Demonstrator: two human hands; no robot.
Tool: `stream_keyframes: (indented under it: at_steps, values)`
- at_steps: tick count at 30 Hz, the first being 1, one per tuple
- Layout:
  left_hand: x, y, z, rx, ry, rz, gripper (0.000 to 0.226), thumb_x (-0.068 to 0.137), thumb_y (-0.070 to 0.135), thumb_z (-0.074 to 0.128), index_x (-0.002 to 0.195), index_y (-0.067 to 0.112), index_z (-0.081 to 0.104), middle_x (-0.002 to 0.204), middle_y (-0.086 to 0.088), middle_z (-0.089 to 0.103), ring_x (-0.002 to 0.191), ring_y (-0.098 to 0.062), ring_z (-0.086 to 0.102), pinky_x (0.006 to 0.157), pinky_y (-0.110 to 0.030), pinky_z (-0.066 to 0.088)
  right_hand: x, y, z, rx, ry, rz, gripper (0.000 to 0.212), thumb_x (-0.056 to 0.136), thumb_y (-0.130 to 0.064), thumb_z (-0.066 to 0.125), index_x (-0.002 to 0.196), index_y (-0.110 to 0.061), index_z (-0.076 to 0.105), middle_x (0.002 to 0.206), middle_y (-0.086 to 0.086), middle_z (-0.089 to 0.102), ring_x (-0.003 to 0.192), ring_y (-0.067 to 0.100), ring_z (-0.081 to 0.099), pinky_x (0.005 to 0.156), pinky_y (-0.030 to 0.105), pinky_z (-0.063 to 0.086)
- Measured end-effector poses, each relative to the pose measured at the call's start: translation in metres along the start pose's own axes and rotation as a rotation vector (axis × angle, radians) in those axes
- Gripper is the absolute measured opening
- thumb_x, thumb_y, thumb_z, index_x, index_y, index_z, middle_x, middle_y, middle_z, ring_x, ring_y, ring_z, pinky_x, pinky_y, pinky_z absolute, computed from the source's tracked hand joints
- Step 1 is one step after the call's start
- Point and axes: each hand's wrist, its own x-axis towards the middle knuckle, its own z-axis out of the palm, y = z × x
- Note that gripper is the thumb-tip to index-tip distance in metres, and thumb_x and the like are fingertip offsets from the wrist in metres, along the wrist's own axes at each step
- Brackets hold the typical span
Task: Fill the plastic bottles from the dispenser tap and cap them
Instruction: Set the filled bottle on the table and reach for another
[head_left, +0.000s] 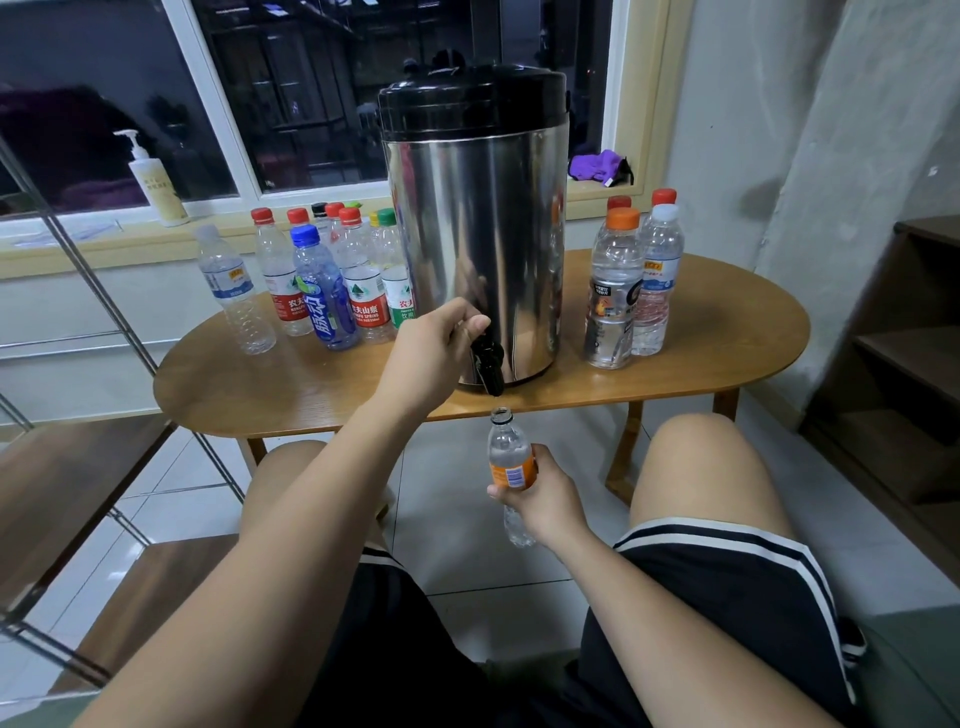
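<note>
Left of the steel dispenser (483, 218), at least nine capped plastic bottles (324, 296) stand clustered on the worktop (311, 384); most look empty. The left hand (436, 358) curls its fingers round the lever of the black tap (488, 364) at the dispenser's base. Just below the tap's spout, the right hand (545, 499) grips one uncapped orange-labelled bottle (506, 447); I cannot tell how full it is. Right of the dispenser stand four capped bottles (613, 291), the front two holding clear liquid.

You've got fairly bright, even indoor light; the window (130, 78) is black w/ faint reflections. Glare streaks run down the steel dispenser (483, 234). Soft shadow under the counter (260, 384). Wide-angle bending at the edges, corners slightly soft.
</note>
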Motion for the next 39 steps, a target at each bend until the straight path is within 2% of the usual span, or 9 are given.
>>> stream_keyframes:
  at_steps: [4, 6, 10, 13, 17, 21, 24, 32, 39]
  values:
    - [-0.008, -0.003, 0.003, -0.061, 0.022, -0.006, 0.025, 0.112, 0.044, 0.056, 0.092, 0.030, 0.062, 0.068, 0.004, 0.065, 0.064, -0.007, 0.061, 0.060, -0.024, 0.045, 0.000, 0.001, 0.002, -0.005, -0.001, 0.004, 0.055, 0.085, -0.042, 0.091, 0.127, -0.036, 0.055, 0.111, -0.012, 0.069, 0.104, 0.016, 0.067, 0.085, 0.032, 0.053]
    - [-0.015, -0.008, 0.005, -0.137, 0.073, -0.052, 0.026, 0.114, 0.043, 0.051, 0.097, 0.028, 0.065, 0.071, 0.004, 0.065, 0.068, -0.010, 0.061, 0.065, -0.031, 0.048, 0.001, 0.001, 0.003, 0.001, 0.004, 0.005, 0.056, 0.084, -0.042, 0.092, 0.127, -0.036, 0.056, 0.110, -0.012, 0.071, 0.103, 0.016, 0.068, 0.088, 0.034, 0.056]
    - [-0.037, -0.025, 0.015, -0.356, 0.192, -0.334, 0.032, 0.110, 0.020, 0.039, 0.101, 0.023, 0.070, 0.069, -0.001, 0.066, 0.065, -0.014, 0.057, 0.060, -0.034, 0.043, -0.002, 0.000, 0.003, 0.006, -0.003, -0.002, 0.056, 0.081, -0.043, 0.094, 0.123, -0.038, 0.057, 0.107, -0.016, 0.071, 0.100, 0.012, 0.068, 0.084, 0.032, 0.055]
    - [-0.061, -0.046, 0.028, -0.342, 0.131, -0.540, 0.036, 0.104, 0.016, 0.035, 0.099, 0.020, 0.070, 0.076, -0.003, 0.068, 0.073, -0.018, 0.056, 0.060, -0.032, 0.041, -0.006, -0.001, 0.002, -0.019, -0.009, 0.002, 0.057, 0.080, -0.048, 0.094, 0.123, -0.038, 0.057, 0.107, -0.015, 0.072, 0.098, 0.009, 0.068, 0.080, 0.031, 0.055]
    - [-0.090, -0.074, 0.050, -0.314, -0.004, -0.660, 0.029, 0.107, 0.019, 0.044, 0.100, 0.021, 0.072, 0.090, 0.003, 0.073, 0.081, -0.018, 0.059, 0.069, -0.034, 0.042, -0.011, -0.002, 0.005, -0.057, -0.010, -0.022, 0.057, 0.078, -0.049, 0.095, 0.120, -0.036, 0.058, 0.104, -0.014, 0.073, 0.094, 0.005, 0.069, 0.076, 0.028, 0.055]
    - [-0.113, -0.096, 0.066, -0.416, -0.068, -0.597, 0.008, 0.108, 0.021, 0.066, 0.110, 0.025, 0.072, 0.103, 0.002, 0.078, 0.095, -0.023, 0.074, 0.080, -0.032, 0.058, -0.015, 0.006, 0.007, -0.116, -0.053, -0.017, 0.056, 0.079, -0.044, 0.094, 0.118, -0.034, 0.056, 0.104, -0.014, 0.073, 0.093, 0.004, 0.069, 0.087, 0.034, 0.060]
    - [-0.118, -0.098, 0.066, -0.352, -0.081, -0.530, 0.018, 0.097, 0.027, 0.082, 0.111, 0.033, 0.072, 0.107, 0.010, 0.080, 0.100, -0.007, 0.075, 0.091, -0.030, 0.060, -0.018, 0.009, 0.009, -0.159, -0.080, -0.009, 0.057, 0.078, -0.046, 0.094, 0.117, -0.034, 0.055, 0.105, -0.012, 0.072, 0.094, 0.008, 0.069, 0.086, 0.037, 0.060]
    - [-0.127, -0.073, 0.068, -0.421, 0.041, -0.435, 0.029, 0.083, 0.023, 0.095, 0.104, 0.030, 0.078, 0.095, 0.009, 0.081, 0.093, -0.003, 0.074, 0.082, -0.018, 0.053, -0.030, 0.011, 0.019, -0.257, -0.113, 0.006, 0.062, 0.070, -0.053, 0.093, 0.108, -0.031, 0.050, 0.100, -0.007, 0.071, 0.091, 0.020, 0.070, 0.081, 0.040, 0.060]
    - [-0.126, -0.074, 0.064, -0.394, 0.080, -0.416, 0.039, 0.079, 0.037, 0.097, 0.112, 0.034, 0.075, 0.101, 0.018, 0.080, 0.097, -0.002, 0.072, 0.087, -0.034, 0.055, -0.031, 0.011, 0.022, -0.263, -0.132, -0.002, 0.063, 0.069, -0.054, 0.093, 0.108, -0.030, 0.049, 0.100, -0.007, 0.072, 0.091, 0.020, 0.070, 0.083, 0.042, 0.061]
